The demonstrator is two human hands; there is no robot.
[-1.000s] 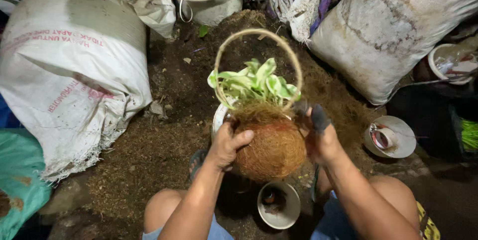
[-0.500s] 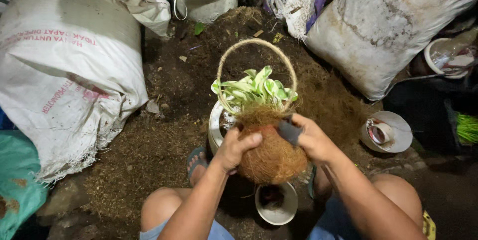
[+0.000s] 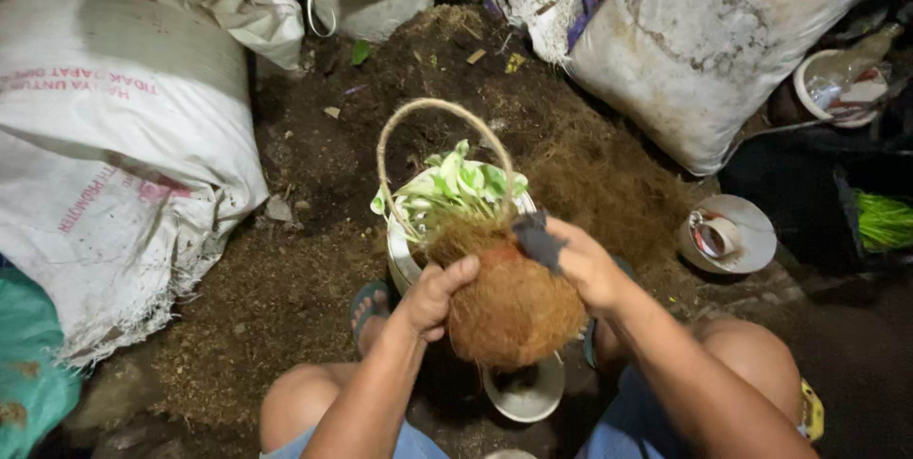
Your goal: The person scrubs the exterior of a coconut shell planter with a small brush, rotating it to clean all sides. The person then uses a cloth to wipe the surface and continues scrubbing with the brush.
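Nearest the camera, a pale round bowl (image 3: pixel 521 394) is sitting on the ground between the person's bare knees. Just above it, both hands are holding a coconut-husk pot (image 3: pixel 514 312), a rounded, shaggy, orange-brown ball of fibre. The left hand (image 3: pixel 433 295) is cupping the pot's left flank, thumb lying over the fibre, its grip closed against the husk. The right hand (image 3: pixel 582 264) is pressing on the upper right side, its grip clamped on a small dark scrap (image 3: pixel 537 238) held against the pot's rim.

The pot is tilting away from the person, its rounded base turned toward the camera and its mouth pointing up the picture, so its long axis is running from the knees toward the soil heap. Green and cream leaves (image 3: pixel 455 188) are spilling out of the mouth, and a thin arched handle (image 3: pixel 442 150) is looping over them. The pot is hovering over a white bucket (image 3: pixel 399 250), partly hidden.

Beyond, a heap of dark soil and fibre (image 3: pixel 533 107) is covering the ground. A large white sack (image 3: pixel 105 164) is lying to the left, another white sack (image 3: pixel 713 31) to the far right, and a round white lid with a tape roll (image 3: pixel 730 234) is resting at the right.
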